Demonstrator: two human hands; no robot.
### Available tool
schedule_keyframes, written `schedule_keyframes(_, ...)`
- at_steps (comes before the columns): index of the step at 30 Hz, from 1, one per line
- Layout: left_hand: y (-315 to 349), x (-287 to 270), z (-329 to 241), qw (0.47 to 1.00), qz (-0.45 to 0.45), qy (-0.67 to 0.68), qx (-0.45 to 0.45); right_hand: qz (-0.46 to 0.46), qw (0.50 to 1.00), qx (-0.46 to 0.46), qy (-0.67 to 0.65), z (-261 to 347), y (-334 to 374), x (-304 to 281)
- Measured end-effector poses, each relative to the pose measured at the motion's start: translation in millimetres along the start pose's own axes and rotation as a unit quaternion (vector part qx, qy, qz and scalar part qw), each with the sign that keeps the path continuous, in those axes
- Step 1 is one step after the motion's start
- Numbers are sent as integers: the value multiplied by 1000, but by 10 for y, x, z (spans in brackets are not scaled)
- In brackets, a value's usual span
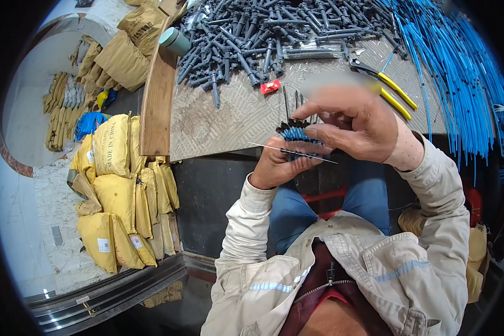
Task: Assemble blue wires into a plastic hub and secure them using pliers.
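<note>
In front of my body, at the table's near edge, my left hand (pixel 280 165) is closed round a bundle of short blue pieces with black ends (pixel 294 134). A thin, light rod (pixel 263 147) lies crosswise at this hand, sticking out on both sides. My right hand (pixel 355 126) comes in from the right, thumb and forefinger bent together on the bundle's black ends. Its other fingers are curled and partly hidden. Several thin dark rods (pixel 286 101) stand up behind the bundle. A blurred patch hides what lies just beyond my right hand.
Dark grey plastic parts (pixel 246 39) are heaped across the far side of the table (pixel 207 134). Long blue rods (pixel 453 84) hang over its right side. Yellow-handled pliers (pixel 397 89), a red packet (pixel 270 87) and a teal cup (pixel 175 41) lie around. Yellow sacks (pixel 115 196) are stacked at left.
</note>
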State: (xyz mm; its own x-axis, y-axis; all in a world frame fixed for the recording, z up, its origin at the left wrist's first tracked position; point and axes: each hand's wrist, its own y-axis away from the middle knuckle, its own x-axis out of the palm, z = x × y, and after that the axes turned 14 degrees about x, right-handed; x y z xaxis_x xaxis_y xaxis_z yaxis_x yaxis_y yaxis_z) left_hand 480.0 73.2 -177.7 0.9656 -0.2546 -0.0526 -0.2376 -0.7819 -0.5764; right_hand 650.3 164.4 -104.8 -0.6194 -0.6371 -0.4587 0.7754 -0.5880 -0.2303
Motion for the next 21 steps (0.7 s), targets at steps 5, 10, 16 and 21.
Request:
schedule_keyframes(5,-38,17,-30,1000,1,-5,10,19,995,-39,86,57,-78,-76)
schedule_keyframes(10,-19,-22,-10,1000,16,-6,6,23,996,-18,86,97,-118,-38)
schedule_keyframes(16,-7,-81,22,993,20,112,-36,89,994,-33,-49,-5,-160,-37)
schedule_keyframes(21,-22,-108,0,993,43,100,-47,104,993,-57,-20,53,-172,-68)
